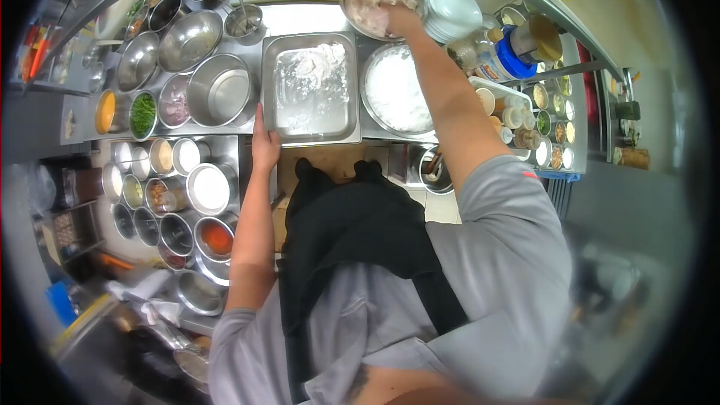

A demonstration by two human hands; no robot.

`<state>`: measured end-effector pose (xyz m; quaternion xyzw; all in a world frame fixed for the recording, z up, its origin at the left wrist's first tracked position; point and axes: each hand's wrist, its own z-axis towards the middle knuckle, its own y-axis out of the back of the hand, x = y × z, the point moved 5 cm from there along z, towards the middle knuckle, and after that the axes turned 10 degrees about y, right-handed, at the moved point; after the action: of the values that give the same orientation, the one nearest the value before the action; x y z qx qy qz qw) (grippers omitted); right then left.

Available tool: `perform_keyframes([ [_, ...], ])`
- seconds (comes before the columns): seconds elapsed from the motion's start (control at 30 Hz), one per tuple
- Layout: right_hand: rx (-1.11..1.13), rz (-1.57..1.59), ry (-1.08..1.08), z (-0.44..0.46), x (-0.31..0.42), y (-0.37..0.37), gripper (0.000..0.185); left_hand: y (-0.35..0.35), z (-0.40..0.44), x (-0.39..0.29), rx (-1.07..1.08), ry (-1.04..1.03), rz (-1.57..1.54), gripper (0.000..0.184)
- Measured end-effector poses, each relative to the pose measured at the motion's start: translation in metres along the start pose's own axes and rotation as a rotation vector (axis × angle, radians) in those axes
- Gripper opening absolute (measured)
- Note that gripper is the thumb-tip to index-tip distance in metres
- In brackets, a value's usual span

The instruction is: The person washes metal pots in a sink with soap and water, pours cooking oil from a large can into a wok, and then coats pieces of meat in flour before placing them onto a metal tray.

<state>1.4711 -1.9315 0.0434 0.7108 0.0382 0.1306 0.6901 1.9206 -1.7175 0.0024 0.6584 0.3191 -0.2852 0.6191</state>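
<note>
On the counter (304,19), tray (319,137) long axis forward, left hand (265,145) part-closed on it, right hand (403,22) hold unclear.

Grey short-sleeved shirt (495,255), red sleeve mark (529,174), black strapped apron (352,221), apparently dark shoes (303,167)

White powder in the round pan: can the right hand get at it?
Probably yes: the right hand is among the raw meat pieces, and the white powder lies mostly uncovered, with only the forearm crossing over its edge.
</note>
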Motion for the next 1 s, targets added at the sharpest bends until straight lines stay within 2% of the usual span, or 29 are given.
perform_keyframes([
  [0.1, -0.011, 0.025, -0.056, 0.005, -0.006, -0.006, 0.071, -0.001, 0.001, 0.006, 0.034, 0.054, -0.007, 0.076],
  [0.27, -0.102, 0.1, -0.056, 0.017, -0.034, -0.018, 0.051, 0.0, -0.001, 0.0, -0.013, -0.023, -0.003, 0.074],
  [0.4, -0.053, 0.076, -0.067, 0.017, -0.035, 0.006, 0.048, 0.002, -0.001, -0.005, 0.086, 0.066, -0.042, 0.076],
  [0.47, -0.061, 0.281, -0.202, 0.019, -0.048, 0.01, 0.045, 0.002, -0.002, -0.005, 0.082, 0.046, -0.049, 0.077],
  [0.5, -0.061, 0.281, -0.204, 0.015, -0.046, 0.02, 0.045, 0.002, -0.002, -0.006, 0.084, 0.045, -0.049, 0.077],
  [0.57, -0.015, 0.48, -0.256, 0.003, -0.038, 0.055, 0.042, 0.003, -0.003, -0.008, 0.075, 0.024, -0.042, 0.077],
  [0.7, -0.036, 0.543, -0.253, -0.021, -0.031, 0.093, 0.045, 0.001, -0.003, -0.005, 0.02, -0.044, -0.027, 0.076],
  [0.77, -0.135, 0.774, -0.174, -0.038, -0.032, 0.098, 0.048, 0.002, -0.004, -0.008, 0.087, 0.041, -0.046, 0.075],
  [0.8, -0.033, 0.7, -0.175, -0.066, 0.002, 0.132, 0.048, 0.003, -0.005, -0.011, 0.097, 0.037, -0.046, 0.075],
  [0.83, -0.037, 0.698, -0.184, -0.082, 0.006, 0.132, 0.048, 0.003, -0.005, -0.012, 0.095, 0.055, -0.054, 0.075],
  [0.9, 0.218, 0.748, -0.204, -0.109, 0.011, 0.114, 0.047, 0.003, -0.005, -0.012, 0.101, 0.069, -0.06, 0.075],
  [0.97, 0.249, 0.553, 0.012, -0.133, 0.02, 0.087, 0.044, 0.003, -0.005, -0.013, 0.095, 0.063, -0.071, 0.075],
  [1.0, 0.305, 0.55, -0.012, -0.146, 0.028, 0.073, 0.046, 0.002, -0.004, -0.012, 0.102, 0.059, -0.07, 0.075],
])
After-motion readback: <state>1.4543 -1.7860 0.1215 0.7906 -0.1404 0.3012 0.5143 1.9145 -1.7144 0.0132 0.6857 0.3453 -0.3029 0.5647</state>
